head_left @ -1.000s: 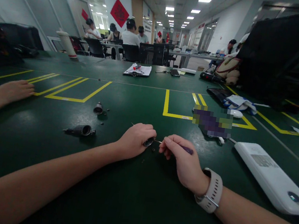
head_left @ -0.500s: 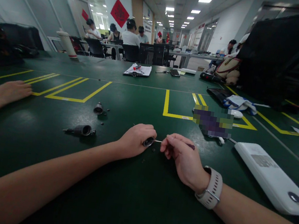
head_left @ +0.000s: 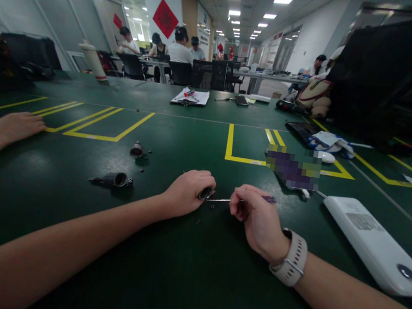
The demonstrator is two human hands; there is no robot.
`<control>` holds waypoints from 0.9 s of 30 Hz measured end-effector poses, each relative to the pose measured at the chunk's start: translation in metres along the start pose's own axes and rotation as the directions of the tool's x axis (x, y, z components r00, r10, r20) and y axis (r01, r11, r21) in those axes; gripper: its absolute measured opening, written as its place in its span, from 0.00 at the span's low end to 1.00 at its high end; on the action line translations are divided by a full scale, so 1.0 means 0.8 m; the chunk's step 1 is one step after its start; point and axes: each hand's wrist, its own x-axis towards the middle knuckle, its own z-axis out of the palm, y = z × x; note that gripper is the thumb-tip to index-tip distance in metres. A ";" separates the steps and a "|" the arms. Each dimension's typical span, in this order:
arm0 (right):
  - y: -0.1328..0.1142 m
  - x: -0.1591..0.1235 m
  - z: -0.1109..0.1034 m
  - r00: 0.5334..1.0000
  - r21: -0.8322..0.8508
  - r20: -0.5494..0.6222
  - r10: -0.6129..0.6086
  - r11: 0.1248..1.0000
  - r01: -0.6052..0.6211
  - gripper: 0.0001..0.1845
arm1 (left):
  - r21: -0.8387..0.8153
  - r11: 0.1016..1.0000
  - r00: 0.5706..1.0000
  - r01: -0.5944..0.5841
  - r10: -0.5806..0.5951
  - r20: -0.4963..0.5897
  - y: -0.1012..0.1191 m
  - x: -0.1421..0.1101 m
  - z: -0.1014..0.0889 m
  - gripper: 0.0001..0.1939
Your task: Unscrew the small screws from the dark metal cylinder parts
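Note:
My left hand [head_left: 188, 190] is closed around a small dark round part [head_left: 205, 193] and rests on the green table [head_left: 180, 274]. My right hand [head_left: 256, 219] pinches a thin screwdriver [head_left: 240, 200] with a purple handle; its metal shaft points left, with the tip at the round part. A tiny dark ring [head_left: 212, 206] lies on the table just below the shaft. Further left lie a dark tube-shaped piece [head_left: 113, 179] and a small silver cone-shaped piece [head_left: 136, 150] with a few tiny bits beside it.
Another person's hand [head_left: 14, 126] lies flat on the table at the left. A long white device [head_left: 374, 244] lies at the right, a blurred-out object [head_left: 292, 167] behind it. Papers [head_left: 190, 96], a phone, gloves and black bags sit further back. People work at distant tables.
My right hand has drawn slightly right, so more of the screwdriver's shaft shows between my hands. The other person's hand shifted a little left. My left hand has stayed put.

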 end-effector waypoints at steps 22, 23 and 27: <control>0.001 -0.001 0.000 1.000 -0.234 0.007 -0.008 0.972 0.010 0.15 | -0.112 0.994 0.998 -0.016 0.010 -0.061 0.000 -0.002 0.000 0.05; 0.002 -0.001 -0.001 1.000 -0.226 0.007 -0.022 0.974 0.023 0.15 | -0.113 0.994 0.998 -0.016 0.010 -0.055 0.001 -0.001 0.000 0.04; 0.004 -0.002 -0.003 0.997 -0.173 -0.002 -0.075 0.982 0.074 0.15 | -0.109 0.994 0.999 -0.004 -0.001 -0.038 0.002 -0.001 -0.001 0.04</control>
